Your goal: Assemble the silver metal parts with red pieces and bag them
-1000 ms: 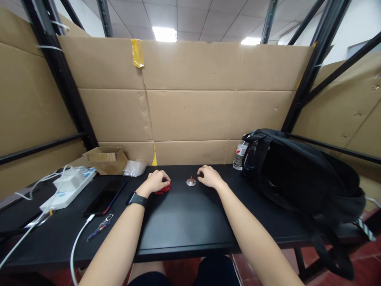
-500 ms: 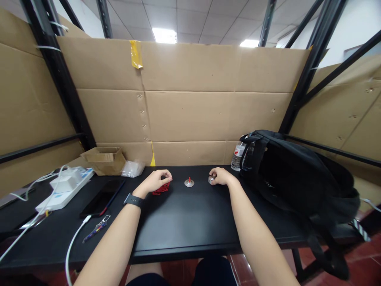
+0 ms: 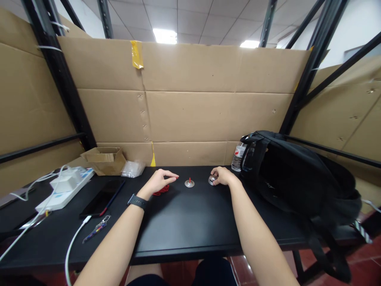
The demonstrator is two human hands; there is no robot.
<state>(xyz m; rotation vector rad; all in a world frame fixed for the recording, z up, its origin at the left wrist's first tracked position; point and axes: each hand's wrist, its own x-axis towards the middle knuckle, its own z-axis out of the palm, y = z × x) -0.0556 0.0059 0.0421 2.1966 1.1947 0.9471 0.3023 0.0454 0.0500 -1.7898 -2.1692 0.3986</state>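
Red peg [image 3: 189, 180] stands upright near far desk edge [image 3: 178, 168], right of closer left hand [image 3: 157, 182], pinching red bit [image 3: 177, 177]. Right hand [image 3: 223, 175] grips metal piece [image 3: 211, 180].

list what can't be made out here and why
Head view, metal disc: partly covered by the right hand.
Head view, red bundle: partly covered by the left hand.
Head view, red piece in the left hand: too small to identify.
Head view, bottle: partly behind the black bag.
Head view, thicker white cable: cut off by bottom edge.
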